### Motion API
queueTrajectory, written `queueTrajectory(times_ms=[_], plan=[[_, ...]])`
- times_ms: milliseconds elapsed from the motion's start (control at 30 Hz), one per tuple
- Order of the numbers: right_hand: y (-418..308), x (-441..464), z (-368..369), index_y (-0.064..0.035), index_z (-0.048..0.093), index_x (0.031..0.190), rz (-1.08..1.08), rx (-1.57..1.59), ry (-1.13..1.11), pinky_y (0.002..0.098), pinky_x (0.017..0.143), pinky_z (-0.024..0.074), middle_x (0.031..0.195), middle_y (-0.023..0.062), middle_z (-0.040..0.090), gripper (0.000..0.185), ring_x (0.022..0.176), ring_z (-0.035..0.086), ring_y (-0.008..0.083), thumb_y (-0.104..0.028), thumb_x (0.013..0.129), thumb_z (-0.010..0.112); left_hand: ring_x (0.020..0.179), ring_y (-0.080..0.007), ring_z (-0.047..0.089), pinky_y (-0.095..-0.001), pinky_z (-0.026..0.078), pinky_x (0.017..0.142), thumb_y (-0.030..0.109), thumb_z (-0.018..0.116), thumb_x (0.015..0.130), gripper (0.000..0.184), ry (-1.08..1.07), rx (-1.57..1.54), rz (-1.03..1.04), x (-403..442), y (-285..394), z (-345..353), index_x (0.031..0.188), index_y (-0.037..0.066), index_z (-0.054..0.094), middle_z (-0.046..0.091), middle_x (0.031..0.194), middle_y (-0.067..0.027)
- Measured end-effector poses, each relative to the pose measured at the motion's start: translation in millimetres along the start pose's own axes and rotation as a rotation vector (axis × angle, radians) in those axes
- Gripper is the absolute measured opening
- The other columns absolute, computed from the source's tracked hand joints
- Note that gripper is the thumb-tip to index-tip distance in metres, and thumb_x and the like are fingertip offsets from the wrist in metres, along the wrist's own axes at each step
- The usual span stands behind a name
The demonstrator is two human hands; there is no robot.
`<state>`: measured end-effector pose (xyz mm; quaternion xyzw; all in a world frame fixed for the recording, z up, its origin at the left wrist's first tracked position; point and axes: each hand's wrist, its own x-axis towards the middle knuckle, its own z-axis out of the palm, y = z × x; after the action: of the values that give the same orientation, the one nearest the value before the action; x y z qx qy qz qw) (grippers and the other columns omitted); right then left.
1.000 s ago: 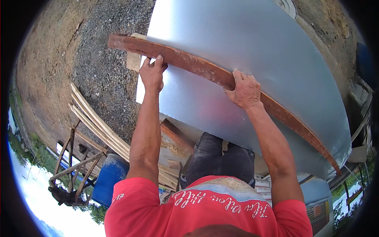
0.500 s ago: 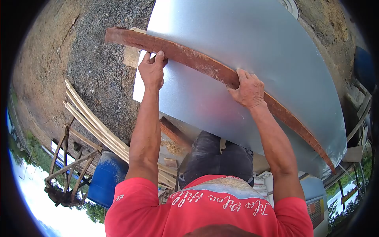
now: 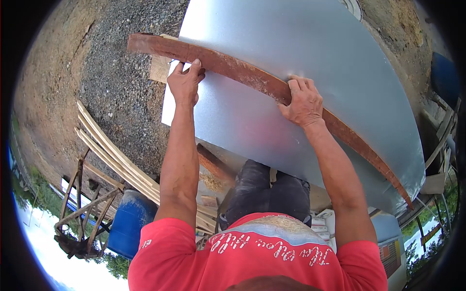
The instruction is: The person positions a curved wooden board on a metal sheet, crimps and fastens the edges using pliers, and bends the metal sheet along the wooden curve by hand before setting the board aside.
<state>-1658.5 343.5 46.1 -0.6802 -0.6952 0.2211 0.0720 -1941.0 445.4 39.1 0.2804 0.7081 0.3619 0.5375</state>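
A long reddish-brown wooden plank point(image 3: 238, 72) lies across a shiny metal sheet point(image 3: 310, 43), looking bowed in the wide lens. Its left end sticks out past the sheet's edge over the gravel. My left hand point(image 3: 185, 83) pinches the plank's near edge toward that end, thumb on top and the other fingers partly hidden beneath. Near the middle of the plank, my right hand point(image 3: 304, 101) is wrapped over it, fingers across the far edge and thumb on the near side.
Pale wooden strips point(image 3: 119, 157) and a blue barrel point(image 3: 131, 223) stand at lower left, by a wooden frame point(image 3: 85, 208). Another reddish board point(image 3: 213, 162) sits below the sheet, near my legs. A second blue barrel point(image 3: 445, 80) is at far right. Gravel point(image 3: 121, 72) covers the ground at left.
Both hands and the plank have stayed almost in place. The whole view has shifted very slightly to the left.
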Motion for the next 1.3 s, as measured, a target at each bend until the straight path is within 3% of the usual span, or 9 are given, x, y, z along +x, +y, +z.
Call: queueTrajectory(times_ms=[267, 333, 367, 400, 500, 633, 833, 1133, 1300], plan=[[-13.6, -2.6, -3.8, -0.0168, 0.047, 0.123, 0.109, -0.166, -0.143, 0.0593, 0.105, 0.0314, 0.137, 0.0034, 0.043, 0.07, 0.128, 0.038, 0.0272, -0.038, 0.064, 0.08, 0.076, -0.0217, 0.067, -0.0307, 0.057, 0.064, 0.009, 0.069, 0.086, 0.032, 0.048, 0.123, -0.045, 7.3, 8.7, 4.6, 0.111, -0.009, 0.061, 0.067, 0.089, -0.0156], [-16.8, 5.8, -8.6, -0.0172, 0.045, 0.126, 0.094, -0.201, -0.134, 0.0592, 0.105, 0.0297, 0.136, 0.0031, 0.044, 0.074, 0.128, 0.039, 0.0266, -0.038, 0.064, 0.08, 0.079, -0.0233, 0.068, -0.033, 0.056, 0.07, 0.022, 0.068, 0.085, 0.044, 0.043, 0.303, -0.073, -12.3, 30.6, 7.4, 0.117, -0.007, 0.06, 0.07, 0.093, -0.0171], [-18.6, 3.3, -9.3, -0.0168, 0.045, 0.128, 0.086, -0.217, -0.136, 0.0575, 0.105, 0.0298, 0.135, 0.0028, 0.045, 0.076, 0.126, 0.04, 0.0265, -0.037, 0.064, 0.08, 0.086, -0.0266, 0.069, -0.0354, 0.053, 0.08, 0.037, 0.068, 0.082, 0.062, 0.107, 0.741, 0.132, -13.7, 16.5, -4.2, 0.127, -0.004, 0.056, 0.07, 0.099, -0.0192], [-18.7, 1.3, -7.1, -0.0163, 0.044, 0.129, 0.089, -0.233, -0.152, 0.0559, 0.105, 0.0299, 0.134, 0.0026, 0.047, 0.077, 0.125, 0.042, 0.0264, -0.037, 0.064, 0.081, 0.094, -0.0291, 0.068, -0.0362, 0.05, 0.09, 0.045, 0.068, 0.08, 0.075, 0.127, 0.785, 0.192, -20.8, -9.6, -21.1, 0.135, -0.001, 0.05, 0.069, 0.105, -0.0206], [-15.3, -1.2, -1.1, -0.0162, 0.044, 0.131, 0.066, -0.255, -0.123, 0.0502, 0.105, 0.0285, 0.132, 0.0042, 0.049, 0.077, 0.122, 0.044, 0.0257, -0.041, 0.067, 0.078, 0.095, -0.0251, 0.065, -0.0371, 0.052, 0.081, 0.042, 0.074, 0.079, 0.073, 0.27, 0.683, 0.077, -117.4, -43.9, -69.6, 0.132, -0.002, 0.05, 0.065, 0.112, -0.0168], [-18.4, -0.9, 0.0, -0.0154, 0.043, 0.133, 0.055, -0.307, -0.105, 0.0479, 0.104, 0.0294, 0.13, 0.007, 0.05, 0.077, 0.122, 0.045, 0.0267, -0.045, 0.07, 0.076, 0.106, -0.037, 0.058, -0.0448, 0.047, 0.092, 0.042, 0.081, 0.07, 0.082, 0.441, 0.945, -0.195, -241.2, -158.6, -135.8, 0.124, -0.009, 0.047, 0.057, 0.117, -0.0256], [-19.4, -1.6, 0.7, -0.0169, 0.037, 0.138, 0.096, -0.334, -0.176, 0.0561, 0.106, 0.0253, 0.133, 0.0103, 0.048, 0.079, 0.126, 0.042, 0.03, -0.049, 0.074, 0.072, 0.113, -0.0422, 0.054, -0.0464, 0.044, 0.095, 0.041, 0.084, 0.064, 0.079, 0.34, 0.888, -0.455, -304.5, -244.1, -117.7, 0.113, -0.008, 0.048, 0.055, 0.116, -0.0295], [-17.9, -110.7, -49.4, -0.0211, 0.02, 0.148, -0.057, -0.357, -0.079, 0.0633, 0.108, 0.0166, 0.15, 0.013, 0.017, 0.091, 0.135, 0.022, 0.0361, -0.046, 0.077, 0.071, 0.097, -0.0312, 0.063, -0.04, 0.049, 0.087, 0.018, 0.079, 0.067, 0.059, 0.3, 0.296, -0.155, -343.0, -279.8, -144.9, 0.115, 0.001, 0.05, 0.063, 0.102, -0.0156], [70.1, -324.8, -76.2, -0.0125, 0.043, 0.138, -0.011, -0.119, -0.195, 0.0588, 0.11, 0.0187, 0.139, 0.0142, 0.038, 0.069, 0.132, 0.033, 0.0314, -0.038, 0.079, 0.07, 0.094, -0.0243, 0.061, -0.0354, 0.049, 0.083, 0.008, 0.073, 0.076, 0.049, -0.042, 0.421, 0.133, -406.7, -248.1, -141.2, 0.117, -0.001, 0.048, 0.062, 0.104, -0.0136]])
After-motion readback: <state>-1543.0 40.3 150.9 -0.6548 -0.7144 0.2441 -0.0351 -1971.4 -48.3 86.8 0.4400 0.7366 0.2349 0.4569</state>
